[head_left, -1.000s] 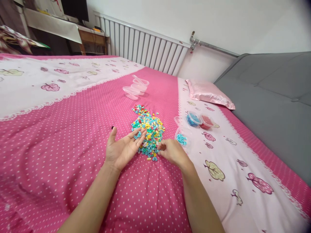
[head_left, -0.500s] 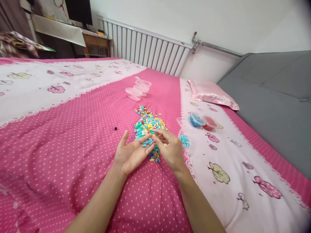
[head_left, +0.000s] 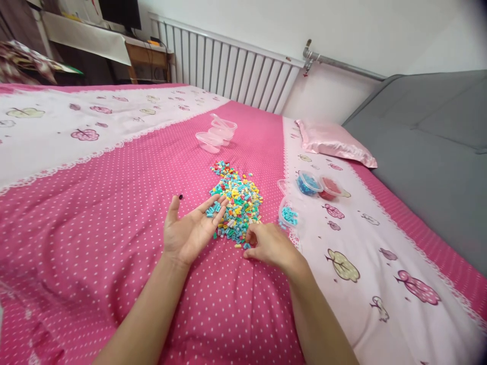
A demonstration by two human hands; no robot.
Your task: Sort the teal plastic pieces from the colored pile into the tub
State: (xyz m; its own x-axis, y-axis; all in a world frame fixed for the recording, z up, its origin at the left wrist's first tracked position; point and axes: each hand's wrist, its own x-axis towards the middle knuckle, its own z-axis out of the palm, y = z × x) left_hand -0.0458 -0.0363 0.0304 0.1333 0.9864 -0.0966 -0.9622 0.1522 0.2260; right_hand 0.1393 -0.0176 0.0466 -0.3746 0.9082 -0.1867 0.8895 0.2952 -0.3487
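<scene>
My left hand (head_left: 190, 233) lies palm up with its fingers stretched out, above the left side of the pile. Several small light-blue toy bricks (head_left: 213, 209) rest on its fingers. My right hand (head_left: 272, 244) is at the near right edge of the mixed brick pile (head_left: 239, 197), its thumb and index finger apart around a loose blue brick (head_left: 247, 246). Its other fingers are curled and partly hidden. The pile holds blue, yellow, green, red and white bricks. To the right, an open clear tub (head_left: 288, 214) contains light-blue bricks.
Behind that tub stand a tub of darker blue bricks (head_left: 309, 183) and a tub of red bricks (head_left: 329, 188). Clear containers (head_left: 216, 136) lie beyond the pile. A small black object (head_left: 181, 196) is on the pink bedspread (head_left: 152, 172). A pink pillow (head_left: 335, 142) lies at the back right.
My hands have moved apart. The left has shifted left with the light-blue bricks on its fingers; the right has left it and come down to the pile's near edge.
</scene>
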